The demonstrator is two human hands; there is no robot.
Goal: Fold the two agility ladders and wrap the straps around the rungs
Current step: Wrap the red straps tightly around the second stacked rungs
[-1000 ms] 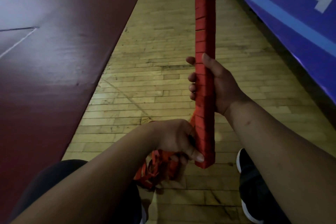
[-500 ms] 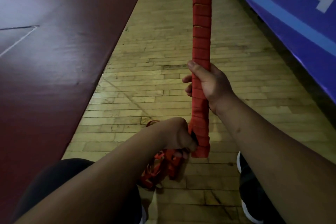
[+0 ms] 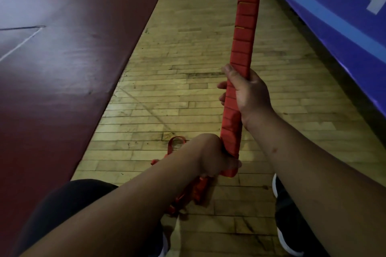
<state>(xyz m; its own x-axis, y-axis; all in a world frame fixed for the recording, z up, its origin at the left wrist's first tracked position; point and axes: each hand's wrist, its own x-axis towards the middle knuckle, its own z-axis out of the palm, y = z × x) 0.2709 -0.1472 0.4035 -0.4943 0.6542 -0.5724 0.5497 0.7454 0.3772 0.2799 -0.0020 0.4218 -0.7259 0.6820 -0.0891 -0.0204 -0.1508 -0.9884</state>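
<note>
A long red bundle of stacked ladder rungs point(image 3: 243, 33), bound round with strap turns, stands nearly upright in front of me and runs out of the top of the view. My right hand point(image 3: 248, 92) grips it around the middle. My left hand point(image 3: 217, 156) grips its lower end with the thumb against the bottom. Loose red straps point(image 3: 194, 192) hang in a tangle below the left hand, and one strap loop point(image 3: 175, 142) shows above my left forearm.
Wooden plank floor point(image 3: 167, 81) lies below. A dark red mat point(image 3: 62, 48) covers the left side. A blue banner point(image 3: 338, 16) with white lettering slopes along the right. My black shoes point(image 3: 292, 225) stand at the bottom right.
The bundle has turned in my hands, from its stacked edge to its flat strap-wrapped face. Its top tilted slightly right. My left hand slid round the lower end.
</note>
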